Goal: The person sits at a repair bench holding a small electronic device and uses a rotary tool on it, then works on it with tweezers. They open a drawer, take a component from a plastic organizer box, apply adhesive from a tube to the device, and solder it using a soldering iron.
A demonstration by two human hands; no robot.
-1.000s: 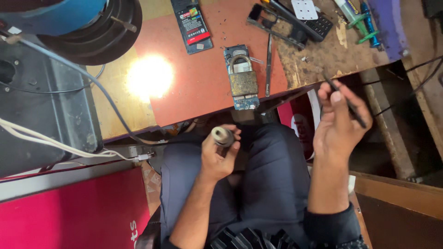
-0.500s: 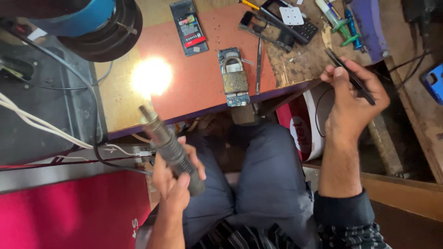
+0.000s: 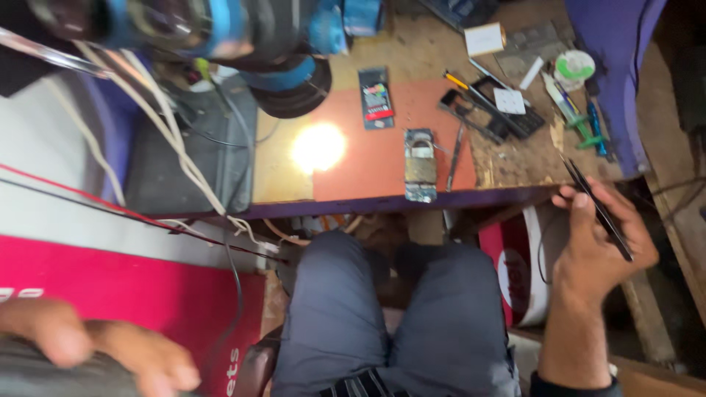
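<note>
Cluttered workbench (image 3: 515,158), tweezers (image 3: 597,209) pinched (fingertips) in right hand (image 3: 599,246)

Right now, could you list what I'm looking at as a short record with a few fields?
Setting: cluttered wooden workbench with an orange mat, seen from above a seated person's lap
Right hand: holds thin dark tweezers, off the bench's right edge
Left hand: low at the left, blurred, on something dark that cannot be made out
On the mat: small circuit board in a holder, bright lamp glare
Nearby: white cables
</note>
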